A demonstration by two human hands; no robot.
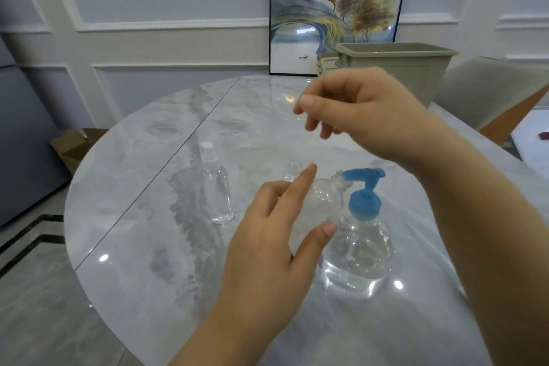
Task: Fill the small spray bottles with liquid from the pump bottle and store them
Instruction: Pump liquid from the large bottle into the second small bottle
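Observation:
On the marble table stands a clear pump bottle with a blue pump head, partly filled with clear liquid. My left hand grips a small clear open bottle between thumb and fingers. The bottle is tilted, with its open neck right at the blue spout. My right hand hovers above the pump head, fingers loosely curled, and nothing shows in it. A second small spray bottle with its white spray top on stands upright to the left. A small clear cap sits behind my left fingers.
A beige plastic bin stands at the table's far edge, in front of a framed picture leaning on the wall. An upholstered chair is at the right. A cardboard box lies on the floor at the left.

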